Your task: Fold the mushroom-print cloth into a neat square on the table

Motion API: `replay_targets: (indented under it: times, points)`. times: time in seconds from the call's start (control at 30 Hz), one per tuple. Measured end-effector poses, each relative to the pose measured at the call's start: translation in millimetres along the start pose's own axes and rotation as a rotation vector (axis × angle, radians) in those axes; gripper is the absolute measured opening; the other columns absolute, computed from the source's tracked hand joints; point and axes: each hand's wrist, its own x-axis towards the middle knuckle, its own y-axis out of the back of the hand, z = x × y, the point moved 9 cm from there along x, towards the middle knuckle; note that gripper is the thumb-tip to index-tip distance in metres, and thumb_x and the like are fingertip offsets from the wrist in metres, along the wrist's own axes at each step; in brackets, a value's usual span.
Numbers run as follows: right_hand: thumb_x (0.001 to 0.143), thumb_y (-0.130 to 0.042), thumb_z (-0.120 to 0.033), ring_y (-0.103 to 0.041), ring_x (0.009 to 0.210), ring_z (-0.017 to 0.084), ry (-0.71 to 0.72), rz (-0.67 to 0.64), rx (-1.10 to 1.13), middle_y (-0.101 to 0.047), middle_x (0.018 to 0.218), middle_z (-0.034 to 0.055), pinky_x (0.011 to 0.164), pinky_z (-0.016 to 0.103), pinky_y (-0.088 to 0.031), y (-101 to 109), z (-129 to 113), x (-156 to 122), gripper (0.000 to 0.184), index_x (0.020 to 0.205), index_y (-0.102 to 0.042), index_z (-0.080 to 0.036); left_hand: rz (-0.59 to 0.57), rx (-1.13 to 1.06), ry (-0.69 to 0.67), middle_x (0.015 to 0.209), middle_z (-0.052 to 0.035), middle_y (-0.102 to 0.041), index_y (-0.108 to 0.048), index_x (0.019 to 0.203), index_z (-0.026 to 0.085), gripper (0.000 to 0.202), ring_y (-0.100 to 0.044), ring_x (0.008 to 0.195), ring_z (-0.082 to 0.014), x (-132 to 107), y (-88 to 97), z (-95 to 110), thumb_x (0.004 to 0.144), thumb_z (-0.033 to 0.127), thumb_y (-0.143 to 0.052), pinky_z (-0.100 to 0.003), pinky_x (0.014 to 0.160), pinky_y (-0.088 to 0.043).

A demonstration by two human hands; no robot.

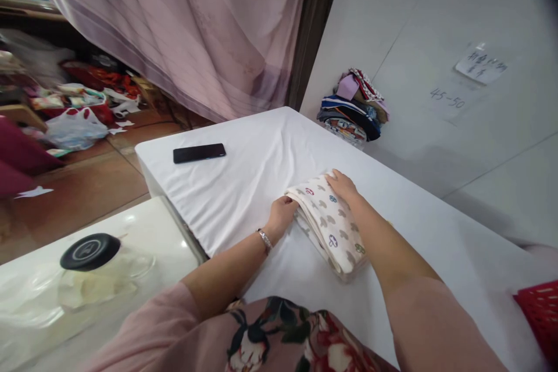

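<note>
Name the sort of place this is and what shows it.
Probably a room in a home: a pinkish curtain hangs beyond the white-covered table, folded fabrics are piled by the wall, and a plastic bag sits on the floor.

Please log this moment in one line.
left hand: at left corner of folded white mushroom-print cloth; right hand: at its far corner; black rectangular phone: lying apart

We have soft, quite bright light. On the glossy tabletop (154,226) we notice white glare, and on the wall (396,6) faint shadows. Our view is dark at the upper right corner and looks stretched toward the edges.
</note>
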Motion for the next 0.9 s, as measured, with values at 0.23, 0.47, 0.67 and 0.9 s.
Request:
replay_targets:
  times: [0.23,0.47,0.67,0.9]
  points:
    - [0.088,-0.04,-0.056,-0.058,0.108,0.026,-0.05,0.056,-0.024,-0.064,0.116,0.0107,0.086,0.033,-0.042,4,9,5,0.051,0.122,-0.055,-0.021,-0.097,0.104,-0.225,0.056,0.0053,-0.048,-0.061,0.067,0.015,0.008,-0.037,0.05,-0.0066,-8,-8.5,30,0.067,0.022,-0.056,-0.019,0.049,-0.027]
    - [0.092,-0.035,-0.055,-0.06,0.102,0.023,-0.142,0.143,-0.046,-0.066,0.109,0.0097,0.079,0.03,-0.042,6,21,4,0.047,0.115,-0.058,-0.022,-0.033,0.215,-0.215,0.051,0.0074,-0.039,-0.056,0.063,0.016,0.011,-0.034,0.05,-0.0067,-2,11.6,30,0.065,0.026,-0.059,-0.02,0.048,-0.026]
    - [0.093,-0.031,-0.055,-0.061,0.1,0.024,-0.142,0.108,-0.06,-0.067,0.106,0.0106,0.079,0.032,-0.043,2,21,7,0.05,0.113,-0.061,-0.021,-0.028,0.196,-0.067,0.057,0.0042,-0.05,-0.055,0.065,0.017,0.015,-0.048,0.054,-0.0098,10,15.9,4,0.069,0.031,-0.057,-0.02,0.05,-0.038]
    - [0.094,-0.033,-0.044,-0.051,0.118,0.026,-0.018,0.093,-0.068,-0.056,0.128,0.0108,0.094,0.038,-0.04,4,19,-11,0.044,0.129,-0.049,-0.023,-0.029,0.162,0.003,0.056,0.0009,-0.058,-0.055,0.066,0.018,0.012,-0.058,0.056,-0.0125,7,10.8,1,0.074,0.026,-0.056,-0.022,0.055,-0.046]
